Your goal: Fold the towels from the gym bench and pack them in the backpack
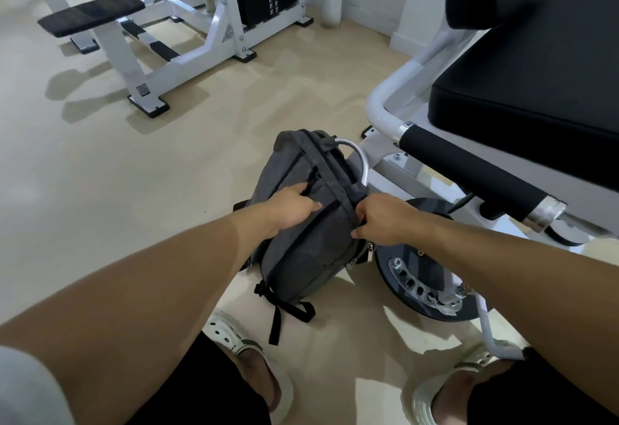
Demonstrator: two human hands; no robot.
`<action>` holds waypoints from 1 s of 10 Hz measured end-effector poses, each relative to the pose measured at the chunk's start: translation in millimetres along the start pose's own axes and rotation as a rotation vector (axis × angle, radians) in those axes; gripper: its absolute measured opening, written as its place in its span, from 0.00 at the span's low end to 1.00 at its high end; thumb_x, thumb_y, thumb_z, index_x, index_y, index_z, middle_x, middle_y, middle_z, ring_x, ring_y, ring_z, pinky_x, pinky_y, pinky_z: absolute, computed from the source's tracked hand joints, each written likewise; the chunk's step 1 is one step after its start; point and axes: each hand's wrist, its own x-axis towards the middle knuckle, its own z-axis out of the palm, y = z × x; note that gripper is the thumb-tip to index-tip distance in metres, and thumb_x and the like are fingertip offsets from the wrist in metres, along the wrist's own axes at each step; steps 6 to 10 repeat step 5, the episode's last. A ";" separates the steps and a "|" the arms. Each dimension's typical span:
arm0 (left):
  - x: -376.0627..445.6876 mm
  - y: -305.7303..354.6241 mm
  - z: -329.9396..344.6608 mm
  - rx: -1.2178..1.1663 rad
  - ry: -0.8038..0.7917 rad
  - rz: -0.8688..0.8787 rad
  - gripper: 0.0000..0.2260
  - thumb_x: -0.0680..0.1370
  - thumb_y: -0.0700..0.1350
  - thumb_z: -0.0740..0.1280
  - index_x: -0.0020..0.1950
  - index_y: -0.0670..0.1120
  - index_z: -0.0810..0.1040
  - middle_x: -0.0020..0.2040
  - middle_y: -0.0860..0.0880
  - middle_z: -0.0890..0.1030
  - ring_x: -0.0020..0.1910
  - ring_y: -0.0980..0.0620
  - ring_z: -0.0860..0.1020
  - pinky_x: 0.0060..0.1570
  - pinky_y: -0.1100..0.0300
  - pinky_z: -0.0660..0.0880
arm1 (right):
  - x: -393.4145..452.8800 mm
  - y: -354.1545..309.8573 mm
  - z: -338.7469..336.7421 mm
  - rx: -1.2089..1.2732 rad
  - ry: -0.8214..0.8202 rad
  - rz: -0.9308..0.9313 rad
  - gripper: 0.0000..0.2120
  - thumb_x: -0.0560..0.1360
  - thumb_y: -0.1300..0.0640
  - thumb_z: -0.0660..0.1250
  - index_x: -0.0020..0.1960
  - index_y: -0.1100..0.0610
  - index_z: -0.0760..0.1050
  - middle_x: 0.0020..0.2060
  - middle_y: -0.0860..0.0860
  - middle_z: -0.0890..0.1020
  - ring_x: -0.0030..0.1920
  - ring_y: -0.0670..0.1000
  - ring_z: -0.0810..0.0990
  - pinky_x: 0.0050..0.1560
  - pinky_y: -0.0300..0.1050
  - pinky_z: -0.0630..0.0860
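Observation:
A dark grey backpack [301, 237] with black straps stands on the beige floor, leaning against the white frame of a gym machine. My left hand [294, 205] grips the top of the backpack, fingers curled over a black strap. My right hand [382, 217] pinches the backpack's right top edge near its zip line. The backpack looks closed. No towel is in view.
A gym machine with a black padded seat [522, 89], a black foam roller bar [469, 170] and a round black disc [422, 277] stands close on the right. A white bench frame with black pads [90, 14] stands at the back left. My feet in white clogs [241, 357] are below the backpack.

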 end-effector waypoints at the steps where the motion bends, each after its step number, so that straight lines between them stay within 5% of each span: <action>1: 6.7 -3.6 1.4 0.002 -0.011 -0.007 0.29 0.83 0.47 0.66 0.82 0.51 0.60 0.78 0.49 0.70 0.73 0.44 0.71 0.73 0.48 0.69 | -3.1 -2.4 -0.9 -0.029 -0.019 0.007 0.12 0.76 0.44 0.71 0.45 0.53 0.79 0.41 0.49 0.80 0.46 0.55 0.81 0.44 0.48 0.78; 3: 11.4 -7.0 -8.2 0.024 0.063 -0.031 0.33 0.83 0.48 0.65 0.84 0.51 0.53 0.81 0.48 0.64 0.76 0.42 0.66 0.75 0.46 0.67 | -4.6 -8.8 -6.6 -0.106 0.104 0.039 0.11 0.77 0.46 0.68 0.55 0.51 0.79 0.49 0.49 0.82 0.50 0.55 0.80 0.39 0.43 0.70; 4: 9.3 -4.1 -11.0 0.034 0.082 -0.008 0.29 0.83 0.48 0.65 0.83 0.50 0.58 0.78 0.48 0.68 0.74 0.43 0.69 0.72 0.47 0.70 | -5.0 -8.5 -8.9 -0.098 0.153 0.024 0.08 0.77 0.49 0.67 0.52 0.52 0.79 0.47 0.50 0.81 0.47 0.55 0.80 0.33 0.41 0.64; 10: 7.1 -1.6 -12.9 0.027 0.126 0.013 0.26 0.82 0.48 0.65 0.80 0.50 0.64 0.75 0.47 0.72 0.71 0.42 0.72 0.71 0.48 0.71 | -4.2 -7.3 -8.8 -0.054 0.196 0.011 0.08 0.77 0.51 0.67 0.51 0.55 0.78 0.46 0.52 0.79 0.45 0.55 0.80 0.35 0.43 0.68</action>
